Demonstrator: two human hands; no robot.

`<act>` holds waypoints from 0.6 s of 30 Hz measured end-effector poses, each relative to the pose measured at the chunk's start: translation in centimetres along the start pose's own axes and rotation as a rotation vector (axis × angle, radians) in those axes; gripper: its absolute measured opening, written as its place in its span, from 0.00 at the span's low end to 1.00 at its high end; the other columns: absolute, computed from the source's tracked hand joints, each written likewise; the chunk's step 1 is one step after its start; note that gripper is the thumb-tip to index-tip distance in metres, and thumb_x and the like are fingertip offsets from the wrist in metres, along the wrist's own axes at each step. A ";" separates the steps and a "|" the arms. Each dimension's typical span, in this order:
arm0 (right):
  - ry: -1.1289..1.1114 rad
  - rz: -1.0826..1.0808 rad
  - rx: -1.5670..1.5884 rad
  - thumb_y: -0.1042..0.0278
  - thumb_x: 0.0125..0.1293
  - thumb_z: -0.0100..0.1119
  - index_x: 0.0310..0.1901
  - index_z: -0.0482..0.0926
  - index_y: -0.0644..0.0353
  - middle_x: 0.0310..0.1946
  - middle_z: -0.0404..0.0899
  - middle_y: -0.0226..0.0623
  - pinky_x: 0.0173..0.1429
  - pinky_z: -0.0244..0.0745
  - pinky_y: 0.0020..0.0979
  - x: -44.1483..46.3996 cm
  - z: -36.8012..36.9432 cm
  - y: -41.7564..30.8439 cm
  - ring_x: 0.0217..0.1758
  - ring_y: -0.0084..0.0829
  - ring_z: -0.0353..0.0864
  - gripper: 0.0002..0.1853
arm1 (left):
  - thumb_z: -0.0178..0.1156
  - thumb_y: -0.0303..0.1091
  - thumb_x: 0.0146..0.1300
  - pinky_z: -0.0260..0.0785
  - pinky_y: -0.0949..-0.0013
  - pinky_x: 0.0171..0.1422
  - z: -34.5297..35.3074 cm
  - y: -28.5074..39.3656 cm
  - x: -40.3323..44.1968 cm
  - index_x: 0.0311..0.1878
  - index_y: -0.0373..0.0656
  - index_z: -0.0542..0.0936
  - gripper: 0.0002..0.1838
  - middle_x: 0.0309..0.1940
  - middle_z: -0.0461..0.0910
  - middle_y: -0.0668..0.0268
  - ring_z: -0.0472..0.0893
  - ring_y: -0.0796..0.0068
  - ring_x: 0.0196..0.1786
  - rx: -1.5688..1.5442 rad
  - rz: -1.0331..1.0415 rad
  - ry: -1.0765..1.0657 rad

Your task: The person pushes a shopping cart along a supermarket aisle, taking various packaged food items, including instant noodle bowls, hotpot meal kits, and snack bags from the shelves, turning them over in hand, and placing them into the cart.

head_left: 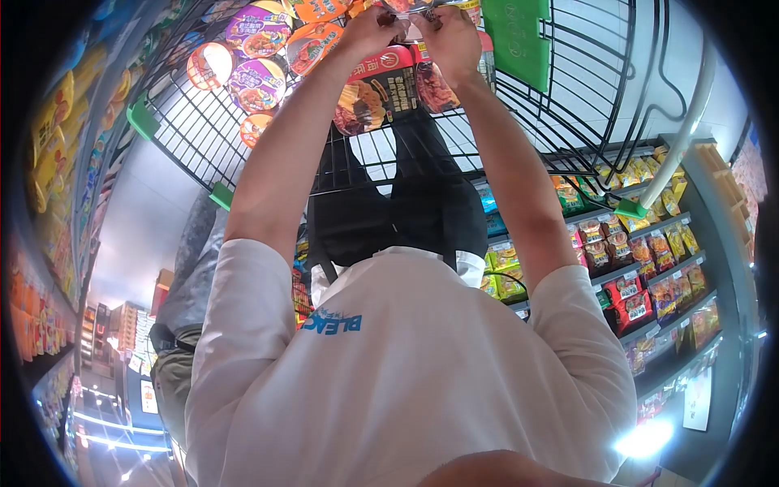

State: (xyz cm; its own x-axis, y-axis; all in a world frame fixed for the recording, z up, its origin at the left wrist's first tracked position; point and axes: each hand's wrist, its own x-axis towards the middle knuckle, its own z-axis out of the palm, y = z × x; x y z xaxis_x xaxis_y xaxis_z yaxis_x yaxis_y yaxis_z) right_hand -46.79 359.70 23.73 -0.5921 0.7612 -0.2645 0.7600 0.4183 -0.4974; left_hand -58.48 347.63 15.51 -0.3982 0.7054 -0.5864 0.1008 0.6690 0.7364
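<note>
At the top edge, my left hand (pixel 373 34) and my right hand (pixel 450 45) are close together, fingers bent and pinched around a small pale item (pixel 412 29) that is too small to name. Just below them, a red and black food box (pixel 373 99) with a food picture lies in the wire shopping cart (pixel 438 144). Another such box (pixel 438 84) is beside it, under my right wrist. Left of my left forearm are round instant noodle tubs, one purple (pixel 257 84) and one orange (pixel 312 45).
A green panel (pixel 516 40) hangs on the cart's right side. Shelves of packaged snacks (pixel 629 296) stand at the right, and more goods (pixel 55 138) line the left edge. A person's grey-clad leg (pixel 188 276) is at the left, behind my left arm.
</note>
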 end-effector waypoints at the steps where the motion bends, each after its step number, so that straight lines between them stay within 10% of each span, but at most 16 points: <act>1: -0.011 -0.007 0.026 0.48 0.57 0.70 0.46 0.83 0.57 0.41 0.87 0.36 0.46 0.79 0.33 0.0 0.5 0.9 0.42 0.34 0.86 0.23 | 0.64 0.43 0.62 0.75 0.58 0.47 -0.1 0.3 0.2 0.71 0.47 0.64 0.35 0.41 0.83 0.55 0.83 0.56 0.44 -0.021 0.013 0.039; 15: -0.120 -0.124 0.071 0.49 0.58 0.69 0.48 0.82 0.64 0.34 0.87 0.36 0.46 0.81 0.35 0.0 -0.9 1.5 0.38 0.35 0.86 0.26 | 0.56 0.59 0.66 0.74 0.60 0.54 -0.5 2.9 1.0 0.60 0.42 0.74 0.31 0.47 0.83 0.53 0.83 0.59 0.49 -0.014 -0.183 -0.154; 18: 0.108 -0.113 0.112 0.61 0.57 0.69 0.43 0.77 0.66 0.37 0.80 0.50 0.43 0.77 0.44 0.2 -2.2 1.5 0.39 0.49 0.82 0.19 | 0.57 0.58 0.66 0.74 0.60 0.53 -0.1 2.8 1.2 0.60 0.42 0.74 0.31 0.46 0.84 0.54 0.83 0.60 0.49 -0.022 -0.197 -0.135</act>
State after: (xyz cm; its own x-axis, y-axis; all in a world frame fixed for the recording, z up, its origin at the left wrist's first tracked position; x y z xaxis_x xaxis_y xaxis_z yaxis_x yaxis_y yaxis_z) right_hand -45.18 361.62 24.74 -0.6350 0.7640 -0.1145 0.6522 0.4507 -0.6095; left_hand -58.75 350.31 16.90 -0.2829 0.5876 -0.7581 0.0126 0.7926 0.6096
